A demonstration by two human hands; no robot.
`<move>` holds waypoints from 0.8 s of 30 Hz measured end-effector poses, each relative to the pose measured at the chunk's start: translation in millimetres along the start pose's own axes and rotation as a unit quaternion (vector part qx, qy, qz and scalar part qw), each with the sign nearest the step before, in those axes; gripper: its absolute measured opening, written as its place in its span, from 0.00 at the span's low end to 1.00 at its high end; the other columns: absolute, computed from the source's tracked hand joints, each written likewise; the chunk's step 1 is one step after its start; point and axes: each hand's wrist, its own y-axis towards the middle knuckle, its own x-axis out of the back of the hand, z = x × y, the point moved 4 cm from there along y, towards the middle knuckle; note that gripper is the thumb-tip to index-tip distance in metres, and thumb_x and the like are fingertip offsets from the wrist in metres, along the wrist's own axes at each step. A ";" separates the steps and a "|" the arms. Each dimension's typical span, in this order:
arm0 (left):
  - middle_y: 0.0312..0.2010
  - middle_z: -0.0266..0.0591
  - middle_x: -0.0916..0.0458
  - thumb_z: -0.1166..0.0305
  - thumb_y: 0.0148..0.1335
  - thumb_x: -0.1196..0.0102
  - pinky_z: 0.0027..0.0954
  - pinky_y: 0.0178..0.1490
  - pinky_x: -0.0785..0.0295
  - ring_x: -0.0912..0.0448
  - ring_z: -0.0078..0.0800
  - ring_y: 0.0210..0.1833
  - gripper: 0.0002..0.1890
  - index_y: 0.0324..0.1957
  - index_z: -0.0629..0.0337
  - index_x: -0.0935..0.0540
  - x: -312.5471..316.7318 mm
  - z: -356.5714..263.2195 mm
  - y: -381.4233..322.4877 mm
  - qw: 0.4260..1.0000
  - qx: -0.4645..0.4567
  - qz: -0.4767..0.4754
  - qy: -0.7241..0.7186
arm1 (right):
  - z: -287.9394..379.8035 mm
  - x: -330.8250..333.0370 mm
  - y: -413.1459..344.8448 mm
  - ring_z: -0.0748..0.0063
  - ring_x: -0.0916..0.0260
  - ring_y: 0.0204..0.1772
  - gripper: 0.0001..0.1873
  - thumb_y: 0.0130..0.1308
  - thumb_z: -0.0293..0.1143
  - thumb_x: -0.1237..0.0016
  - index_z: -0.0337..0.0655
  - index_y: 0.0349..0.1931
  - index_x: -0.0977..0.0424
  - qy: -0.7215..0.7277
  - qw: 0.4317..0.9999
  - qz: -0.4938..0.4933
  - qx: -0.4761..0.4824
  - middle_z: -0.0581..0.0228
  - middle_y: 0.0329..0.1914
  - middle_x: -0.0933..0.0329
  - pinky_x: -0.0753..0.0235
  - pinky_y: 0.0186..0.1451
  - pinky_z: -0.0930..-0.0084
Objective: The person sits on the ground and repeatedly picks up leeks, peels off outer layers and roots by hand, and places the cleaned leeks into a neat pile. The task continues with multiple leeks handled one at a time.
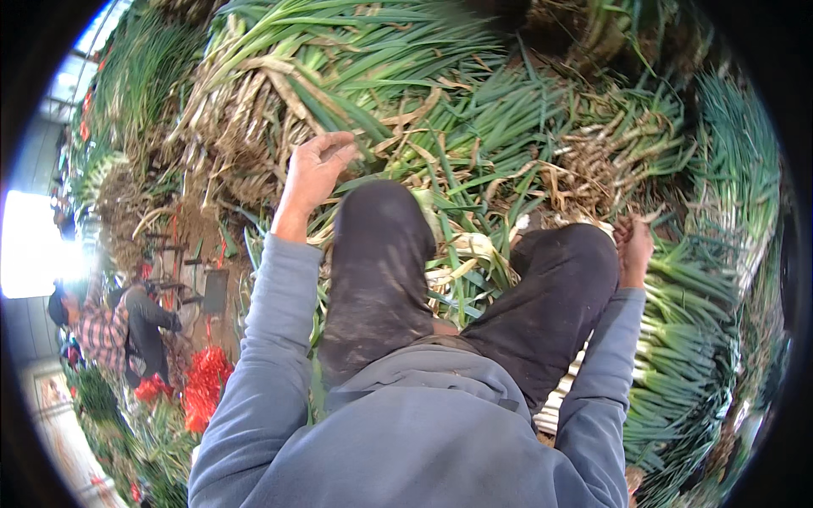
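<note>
My left hand (321,168) reaches out beyond my left knee, above a heap of large green onions (305,95) with dry, tan outer leaves and soil on their roots. Its thumb and fingers are slightly apart, and nothing shows between them. Outside my right knee, my right hand (633,247) has its fingers curled. A pale strip lies along the knee beside it, but whether the fingers hold it is unclear. Below that hand, cleaner green onions (673,355) lie in a row, white stalks towards me. Loose leaves and peeled, withered skins (473,247) lie between my knees.
Another pile of rooty onions (603,152) lies ahead to the right, with more bunches (737,171) along the right edge. To the left are red plastic ties (206,387) and bare soil. Farther left, a person in a checked shirt (101,336) sits low.
</note>
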 end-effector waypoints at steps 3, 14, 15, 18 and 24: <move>0.47 0.50 0.14 0.65 0.62 0.37 0.33 0.56 0.23 0.16 0.35 0.48 0.19 0.53 0.67 0.17 13.5 62.3 3.3 0.996 0.030 -0.003 0.088 | 49.9 -61.4 -5.8 0.70 0.21 0.36 0.15 0.76 0.35 0.54 0.32 0.52 0.28 -0.076 0.996 0.015 0.040 0.57 0.39 0.20 0.21 0.39 0.77; 0.41 0.59 0.16 0.61 0.55 0.43 0.50 0.52 0.25 0.18 0.55 0.48 0.15 0.41 0.59 0.15 -83.1 248.9 -56.6 0.948 0.111 0.108 0.277 | 93.6 -232.2 -69.7 0.76 0.24 0.37 0.14 0.78 0.36 0.56 0.34 0.51 0.26 -0.176 0.950 0.246 0.072 0.62 0.39 0.21 0.25 0.41 0.78; 0.41 0.59 0.16 0.62 0.55 0.43 0.50 0.53 0.25 0.19 0.56 0.48 0.16 0.41 0.60 0.15 -90.1 256.4 -57.0 0.946 0.097 0.116 0.285 | 89.2 -238.5 -71.8 0.76 0.24 0.37 0.14 0.78 0.36 0.56 0.34 0.50 0.26 -0.187 0.947 0.252 0.066 0.63 0.38 0.21 0.26 0.41 0.78; 0.42 0.61 0.16 0.62 0.55 0.43 0.50 0.54 0.25 0.19 0.56 0.49 0.16 0.41 0.64 0.16 -99.9 286.1 -54.7 0.941 0.128 0.111 0.294 | 72.6 -250.1 -76.7 0.77 0.26 0.36 0.13 0.78 0.35 0.56 0.34 0.50 0.26 -0.221 0.936 0.271 0.049 0.64 0.38 0.22 0.27 0.41 0.79; 0.47 0.58 0.17 0.57 0.58 0.43 0.49 0.57 0.26 0.20 0.53 0.52 0.19 0.44 0.60 0.15 -79.1 348.3 -35.9 0.920 0.174 0.064 0.346 | 44.3 -260.2 -89.2 0.78 0.27 0.34 0.11 0.78 0.32 0.57 0.34 0.48 0.27 -0.267 0.911 0.313 -0.012 0.63 0.37 0.23 0.27 0.40 0.81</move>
